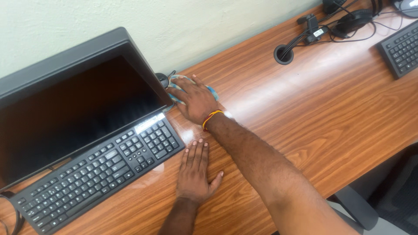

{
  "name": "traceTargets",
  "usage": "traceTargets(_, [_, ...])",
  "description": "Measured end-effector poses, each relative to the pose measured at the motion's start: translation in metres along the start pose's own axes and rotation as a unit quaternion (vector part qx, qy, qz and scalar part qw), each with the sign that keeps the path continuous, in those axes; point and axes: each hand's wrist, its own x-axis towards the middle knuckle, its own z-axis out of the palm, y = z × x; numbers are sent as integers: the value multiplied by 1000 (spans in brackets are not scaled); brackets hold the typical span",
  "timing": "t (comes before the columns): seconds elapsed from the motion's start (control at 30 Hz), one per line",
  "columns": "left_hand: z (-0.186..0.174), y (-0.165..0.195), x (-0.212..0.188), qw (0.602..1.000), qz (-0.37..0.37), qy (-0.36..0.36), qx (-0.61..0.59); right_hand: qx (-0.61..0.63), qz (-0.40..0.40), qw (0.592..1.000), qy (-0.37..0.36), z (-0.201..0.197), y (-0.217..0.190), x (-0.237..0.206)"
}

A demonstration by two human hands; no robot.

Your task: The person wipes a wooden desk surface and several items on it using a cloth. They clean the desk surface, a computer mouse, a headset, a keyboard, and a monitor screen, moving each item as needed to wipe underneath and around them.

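- Head view: right hand (pixel 194 101) at frame centre, palm down, fingers spread a little, pressing a blue-white cloth (pixel 212 92) flat on the wooden desk (pixel 305 113), just beside the dark monitor (pixel 74 104).
- Left hand (pixel 194 172) lower centre, flat on desk, fingers straight and together, thumb out, holding nothing, just beside the black keyboard (pixel 100 172).
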Motion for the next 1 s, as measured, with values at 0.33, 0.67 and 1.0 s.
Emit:
traceTargets(0.33, [20,7,-2,998,2,-1,70,-42,170,984,32,-24,70,-25])
traceTargets(0.67, [12,-1,-5,999,3,-1,47,-43,288,949,124,-16,72,-25])
traceTargets(1.0, [6,-3,6,1000,-4,-8,20,-116,271,955,-32,-56,13,29])
